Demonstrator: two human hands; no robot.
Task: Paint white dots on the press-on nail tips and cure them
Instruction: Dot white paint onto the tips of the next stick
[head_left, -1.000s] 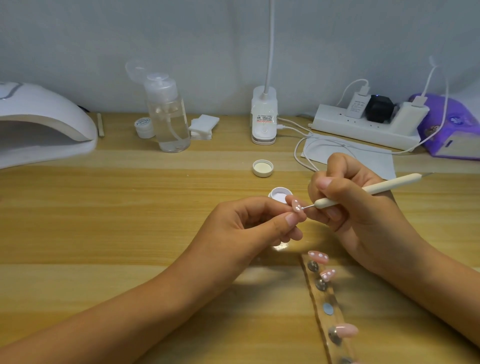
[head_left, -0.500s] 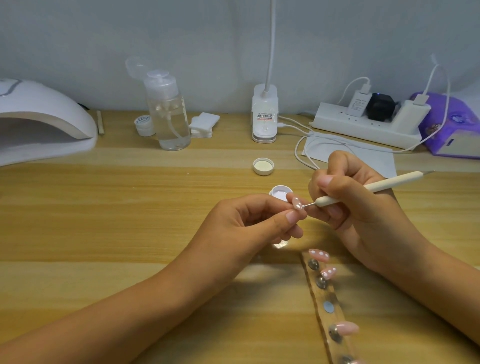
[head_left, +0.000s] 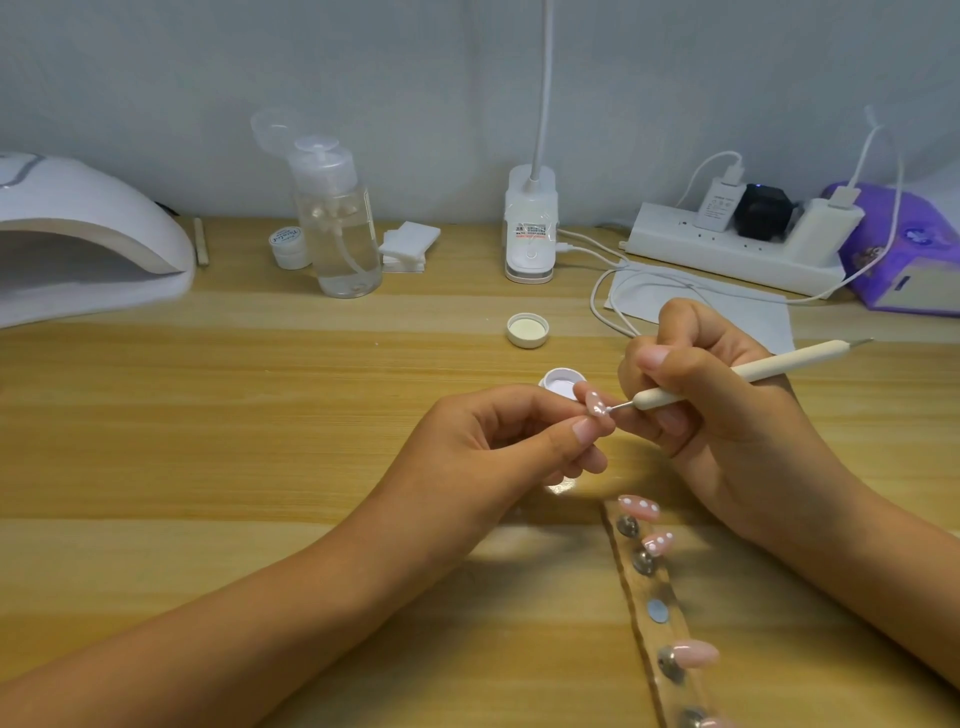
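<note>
Pinched in the left hand (head_left: 519, 447), a pink nail tip (head_left: 595, 404) meets the dotting pen (head_left: 737, 371) gripped by the right hand (head_left: 727, 415), mid-dotting; curing likely follows in the lamp (head_left: 88, 234) far left

A broad stretch of bare desk (head_left: 234, 415) is left open in front of the curing lamp (head_left: 88, 234). The back edge is lined by a pump bottle (head_left: 340, 234), a lamp base (head_left: 530, 234) and a power strip (head_left: 727, 252). The middle is narrowed by a loose cap (head_left: 527, 330) and an open paint pot (head_left: 560, 382). The near right is barred by the holder strip (head_left: 657, 631).
</note>
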